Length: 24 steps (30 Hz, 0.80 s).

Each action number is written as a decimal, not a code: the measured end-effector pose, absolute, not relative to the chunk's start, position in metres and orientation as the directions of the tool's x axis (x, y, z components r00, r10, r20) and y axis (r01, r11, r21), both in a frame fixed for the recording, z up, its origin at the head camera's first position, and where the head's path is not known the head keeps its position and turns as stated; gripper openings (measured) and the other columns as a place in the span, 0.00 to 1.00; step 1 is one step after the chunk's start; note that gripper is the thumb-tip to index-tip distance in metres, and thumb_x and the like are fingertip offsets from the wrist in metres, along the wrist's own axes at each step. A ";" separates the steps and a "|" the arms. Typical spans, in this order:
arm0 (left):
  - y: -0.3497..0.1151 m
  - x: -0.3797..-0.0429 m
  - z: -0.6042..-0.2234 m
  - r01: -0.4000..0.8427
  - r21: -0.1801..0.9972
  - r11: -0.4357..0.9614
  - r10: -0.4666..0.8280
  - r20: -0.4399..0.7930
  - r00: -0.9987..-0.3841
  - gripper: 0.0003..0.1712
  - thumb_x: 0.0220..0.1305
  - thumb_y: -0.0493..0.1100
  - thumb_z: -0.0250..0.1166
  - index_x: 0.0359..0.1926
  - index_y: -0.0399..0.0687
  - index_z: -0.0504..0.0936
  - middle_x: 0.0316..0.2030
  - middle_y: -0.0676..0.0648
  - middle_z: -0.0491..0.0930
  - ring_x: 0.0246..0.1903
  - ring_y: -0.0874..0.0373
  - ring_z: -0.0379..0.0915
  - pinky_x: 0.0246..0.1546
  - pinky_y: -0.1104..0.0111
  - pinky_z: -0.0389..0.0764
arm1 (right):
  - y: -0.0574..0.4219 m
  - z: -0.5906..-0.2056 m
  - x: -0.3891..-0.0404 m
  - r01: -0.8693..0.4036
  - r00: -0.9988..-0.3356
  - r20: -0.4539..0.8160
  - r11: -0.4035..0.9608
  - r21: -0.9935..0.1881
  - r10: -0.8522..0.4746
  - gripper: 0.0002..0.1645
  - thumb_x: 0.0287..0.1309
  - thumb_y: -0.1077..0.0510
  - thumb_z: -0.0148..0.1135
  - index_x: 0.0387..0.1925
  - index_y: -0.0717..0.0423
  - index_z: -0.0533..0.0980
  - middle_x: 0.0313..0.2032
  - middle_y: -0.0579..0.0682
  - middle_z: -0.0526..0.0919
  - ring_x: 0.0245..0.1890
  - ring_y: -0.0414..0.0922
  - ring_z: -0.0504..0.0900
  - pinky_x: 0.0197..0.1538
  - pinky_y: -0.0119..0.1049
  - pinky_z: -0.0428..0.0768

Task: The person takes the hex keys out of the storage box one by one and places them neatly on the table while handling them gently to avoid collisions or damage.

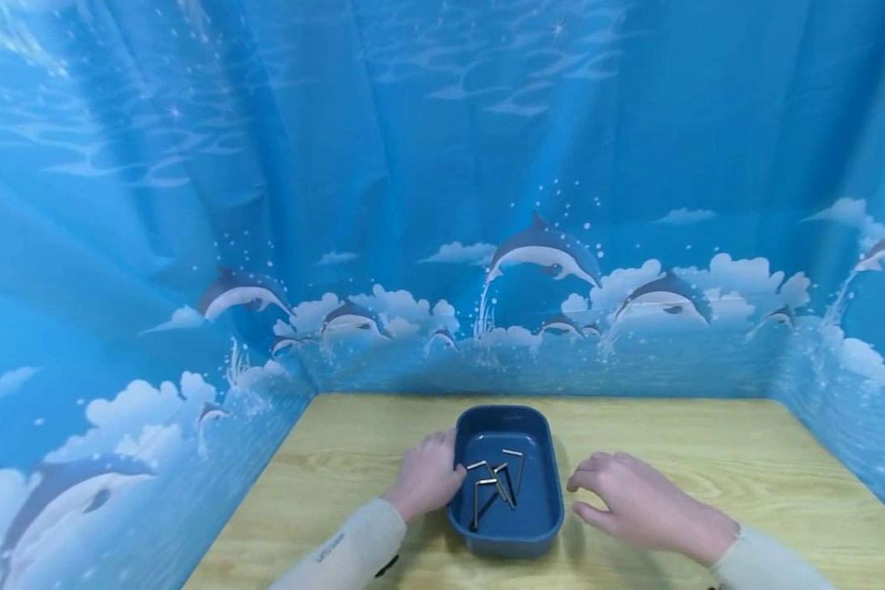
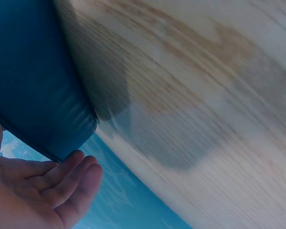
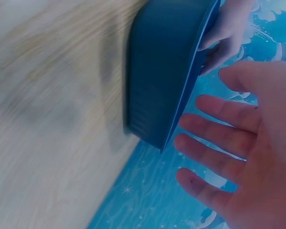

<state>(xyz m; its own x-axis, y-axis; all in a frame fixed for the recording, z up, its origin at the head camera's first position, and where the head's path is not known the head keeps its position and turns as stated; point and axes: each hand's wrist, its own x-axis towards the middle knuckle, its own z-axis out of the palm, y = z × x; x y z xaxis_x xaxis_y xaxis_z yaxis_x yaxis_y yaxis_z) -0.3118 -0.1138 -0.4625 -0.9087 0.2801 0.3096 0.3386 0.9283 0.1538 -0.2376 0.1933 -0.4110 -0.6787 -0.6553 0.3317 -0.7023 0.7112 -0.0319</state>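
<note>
**Blue tub (image 1: pixel 505 547) of bent metal keys (image 1: pixel 498 483) sits gripped at one side on wood-grain desk (image 1: pixel 354 426)**

Before a dolphin-printed curtain (image 1: pixel 546 147), a person's left hand (image 1: pixel 426 477), emerging from a pale sleeve (image 1: pixel 347 553), grips the tub's left wall, thumb at the rim and fingers along the outside. A light but firm pinch seems right here: enough to stop the tub sliding, without pressing the wall inward or pulling that side up. Should the tub tilt, the loose metal would likely slide toward the low end, so a level base looks like the thing to guard.

At centre, the tub appears to rest upright on the desk, open-topped and round-cornered, its longer sides running away from the person. Inside, several L-shaped keys, some bright and some dark, lie crossed in a loose heap toward the left wall; one stands a little apart to the right of the others. The overlap makes an exact count uncertain.

At right, the right hand (image 1: pixel 637 501) hangs just beside the tub's opposite wall without touching it, fingers parted and gently bent, holding nothing. For two-handed support, a matching grip on that wall, level with the left one, would probably balance the load best.
</note>
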 end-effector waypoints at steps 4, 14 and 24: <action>-0.112 -0.312 -0.463 0.328 0.142 0.934 0.276 0.299 -0.913 0.32 0.61 0.48 0.67 0.62 0.37 0.76 0.51 0.39 0.82 0.50 0.46 0.80 0.46 0.51 0.83 | 0.180 -0.406 -0.245 -0.695 -0.703 0.285 0.715 -0.082 -0.651 0.09 0.60 0.49 0.67 0.40 0.45 0.86 0.39 0.39 0.88 0.40 0.38 0.83 0.43 0.44 0.83; -0.109 -0.311 -0.463 0.302 0.146 0.942 0.255 0.276 -0.927 0.33 0.62 0.47 0.67 0.65 0.36 0.74 0.53 0.39 0.82 0.50 0.46 0.80 0.47 0.52 0.83 | 0.131 -0.388 -0.288 -0.688 -0.720 0.114 0.682 -0.247 -0.685 0.07 0.65 0.51 0.64 0.40 0.45 0.86 0.33 0.36 0.86 0.30 0.29 0.80 0.36 0.32 0.81; -0.107 -0.313 -0.465 0.309 0.114 0.944 0.262 0.308 -0.915 0.30 0.60 0.47 0.67 0.61 0.38 0.76 0.45 0.41 0.83 0.45 0.48 0.81 0.41 0.53 0.83 | 0.094 -0.382 -0.334 -0.574 -0.786 -0.049 0.758 -0.310 -0.616 0.11 0.65 0.49 0.64 0.41 0.47 0.87 0.32 0.37 0.85 0.28 0.33 0.79 0.38 0.35 0.80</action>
